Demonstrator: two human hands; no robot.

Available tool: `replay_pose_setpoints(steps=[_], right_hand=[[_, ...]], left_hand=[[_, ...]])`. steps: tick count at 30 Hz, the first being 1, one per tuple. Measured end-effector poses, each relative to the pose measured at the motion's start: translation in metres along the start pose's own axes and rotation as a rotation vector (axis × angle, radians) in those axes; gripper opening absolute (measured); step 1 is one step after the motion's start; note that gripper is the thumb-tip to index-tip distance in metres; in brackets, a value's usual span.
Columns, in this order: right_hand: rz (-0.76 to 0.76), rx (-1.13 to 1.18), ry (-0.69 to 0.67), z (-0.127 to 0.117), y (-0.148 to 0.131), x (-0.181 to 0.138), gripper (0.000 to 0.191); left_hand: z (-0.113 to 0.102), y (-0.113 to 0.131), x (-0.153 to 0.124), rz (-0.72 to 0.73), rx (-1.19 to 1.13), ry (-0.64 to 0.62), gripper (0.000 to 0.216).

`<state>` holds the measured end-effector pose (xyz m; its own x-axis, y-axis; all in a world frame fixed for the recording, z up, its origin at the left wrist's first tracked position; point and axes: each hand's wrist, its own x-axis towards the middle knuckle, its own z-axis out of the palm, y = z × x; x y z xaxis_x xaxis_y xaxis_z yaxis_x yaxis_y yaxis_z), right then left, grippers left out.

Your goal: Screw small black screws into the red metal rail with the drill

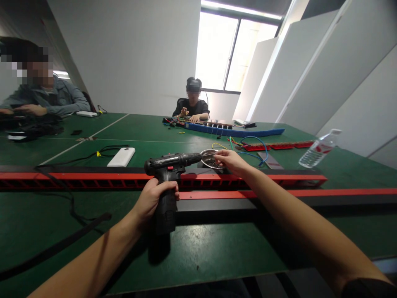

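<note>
My left hand (155, 196) is wrapped round the handle of a black cordless drill (166, 165), whose chuck points right. My right hand (228, 160) is pinched at the drill's front end; whatever the fingertips hold is too small to make out. Just behind and below those fingers stands a round metal bowl (203, 156) with small dark pieces in it, partly hidden by the hand. Under both hands runs a long red and black slotted rail (248, 182). A second red and black rail (217, 212) lies nearer to me.
A white power bank (121, 157) with a black cable lies left on the green table (204, 252). Right of the bowl are a blue cable (267, 145), red strips (281, 146) and a water bottle (319, 150). Two people sit across, one behind a blue strip (229, 131).
</note>
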<state>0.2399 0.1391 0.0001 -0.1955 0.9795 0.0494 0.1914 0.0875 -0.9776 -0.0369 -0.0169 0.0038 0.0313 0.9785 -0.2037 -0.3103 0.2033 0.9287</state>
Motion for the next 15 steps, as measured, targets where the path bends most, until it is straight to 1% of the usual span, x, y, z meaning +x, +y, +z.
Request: replay_pose_setpoints(steps=[4, 8, 15], right_hand=[[-0.014, 0.170, 0.046, 0.003, 0.005, -0.009, 0.021], [-0.009, 0.250, 0.115, 0.001, 0.013, -0.007, 0.023], [-0.035, 0.321, 0.095, 0.000, 0.021, -0.002, 0.031]], left_hand=[[0.000, 0.000, -0.002, 0.012, 0.013, 0.007, 0.021], [-0.002, -0.003, -0.001, 0.024, 0.071, -0.017, 0.022], [-0.002, -0.004, -0.003, 0.041, 0.132, -0.035, 0.022]])
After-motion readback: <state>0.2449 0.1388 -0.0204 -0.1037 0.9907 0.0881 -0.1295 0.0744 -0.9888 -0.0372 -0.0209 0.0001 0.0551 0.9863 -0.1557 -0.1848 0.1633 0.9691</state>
